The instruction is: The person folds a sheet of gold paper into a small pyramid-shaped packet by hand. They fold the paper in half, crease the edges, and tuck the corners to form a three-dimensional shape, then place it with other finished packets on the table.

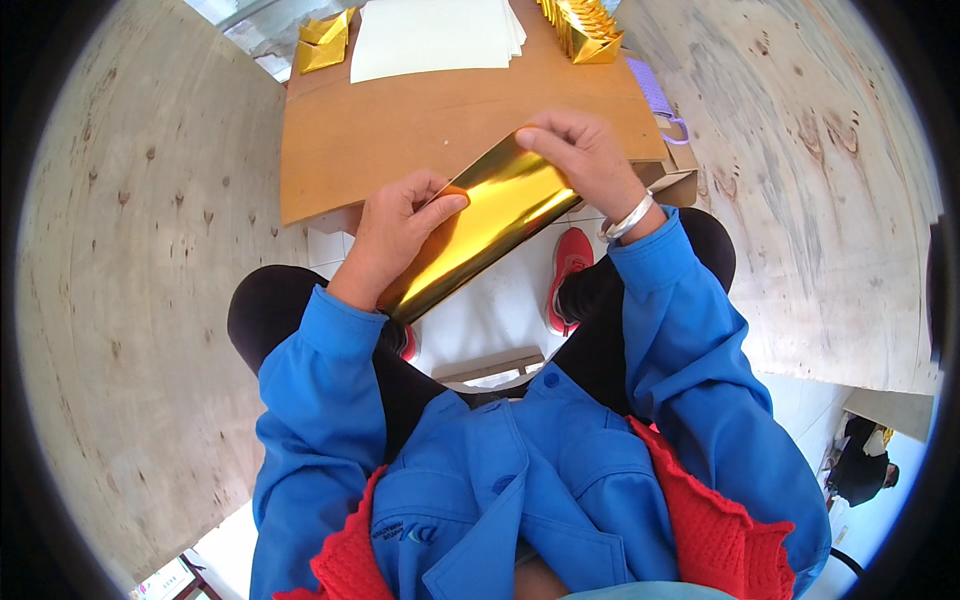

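A sheet of shiny gold foil paper point(487, 225) is held in the air over the near edge of a small wooden table point(420, 127), tilted up to the right. My left hand point(409, 229) pinches its upper edge near the left part, thumb on the gold face. Higher and to the right, my right hand point(585, 161), with a silver bangle point(628, 219) at the wrist, grips the sheet's upper right end between thumb and fingers. The fingers behind the sheet are partly hidden.
White paper sheets point(435, 37) lie stacked at the table's far side. Folded gold paper pieces stand left point(322, 45) and right point(589, 37) of them. A purple woven item point(651, 88) hangs by the right edge. Wooden boards flank both sides. Another person point(862, 461) is far off at lower right.
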A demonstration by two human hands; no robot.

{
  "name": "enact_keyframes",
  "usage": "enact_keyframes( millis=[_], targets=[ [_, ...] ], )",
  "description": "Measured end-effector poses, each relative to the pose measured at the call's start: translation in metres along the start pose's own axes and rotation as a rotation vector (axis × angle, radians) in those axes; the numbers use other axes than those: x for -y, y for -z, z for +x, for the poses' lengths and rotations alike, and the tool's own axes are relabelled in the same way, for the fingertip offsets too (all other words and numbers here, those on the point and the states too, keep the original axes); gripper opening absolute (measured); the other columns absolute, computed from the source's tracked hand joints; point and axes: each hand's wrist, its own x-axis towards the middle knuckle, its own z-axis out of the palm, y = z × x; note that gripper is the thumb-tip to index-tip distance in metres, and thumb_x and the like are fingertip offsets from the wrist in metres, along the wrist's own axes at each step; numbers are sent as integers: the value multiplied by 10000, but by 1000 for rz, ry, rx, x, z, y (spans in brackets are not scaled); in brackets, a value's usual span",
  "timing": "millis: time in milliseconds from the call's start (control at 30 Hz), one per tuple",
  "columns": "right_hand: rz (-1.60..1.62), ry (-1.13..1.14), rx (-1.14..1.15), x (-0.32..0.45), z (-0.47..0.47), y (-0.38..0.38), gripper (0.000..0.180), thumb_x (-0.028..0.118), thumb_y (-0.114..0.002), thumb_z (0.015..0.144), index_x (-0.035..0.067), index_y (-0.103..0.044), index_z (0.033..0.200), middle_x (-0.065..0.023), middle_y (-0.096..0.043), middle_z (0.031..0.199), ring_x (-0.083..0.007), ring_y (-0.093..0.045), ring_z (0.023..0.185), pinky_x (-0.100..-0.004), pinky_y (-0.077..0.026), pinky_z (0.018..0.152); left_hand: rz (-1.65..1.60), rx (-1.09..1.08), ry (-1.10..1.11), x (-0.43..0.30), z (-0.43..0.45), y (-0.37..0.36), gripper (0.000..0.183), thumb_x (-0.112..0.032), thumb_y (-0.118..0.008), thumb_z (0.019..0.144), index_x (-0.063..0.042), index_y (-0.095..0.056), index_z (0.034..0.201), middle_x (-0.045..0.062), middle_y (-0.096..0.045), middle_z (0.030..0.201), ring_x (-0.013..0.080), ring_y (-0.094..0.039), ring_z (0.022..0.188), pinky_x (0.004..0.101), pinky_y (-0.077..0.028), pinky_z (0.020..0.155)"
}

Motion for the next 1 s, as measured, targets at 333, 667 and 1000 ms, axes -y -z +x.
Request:
enact_keyframes(
  millis=[333,667,1000],
  targets=[
    [237,49,-371,6,3,56,137,139,-665,956,7,-699,970,16,-668,885,-50,-589,794,-203,-477,722,-283,-168,233,-6,4,55,120,-148,-760,845,-47,-708,885,-59,-546,701,24,-455,646,236,-377,559],
    [334,127,-340,5,0,50,102,111,-647,973,18,-685,994,55,-602,820,-2,-479,683,-159,-369,603,-623,-294,86,-8,4,42,126,-138,-736,898,-27,-710,952,-23,-643,804,51,-551,732,213,-458,675],
    [379,123,-374,3,2,38,123,118,-625,989,9,-680,993,-6,-680,934,-46,-609,830,-170,-490,727,-587,-418,35,-18,-1,42,147,-152,-764,879,-12,-722,895,-27,-624,764,36,-527,679,199,-438,607]
  ],
)
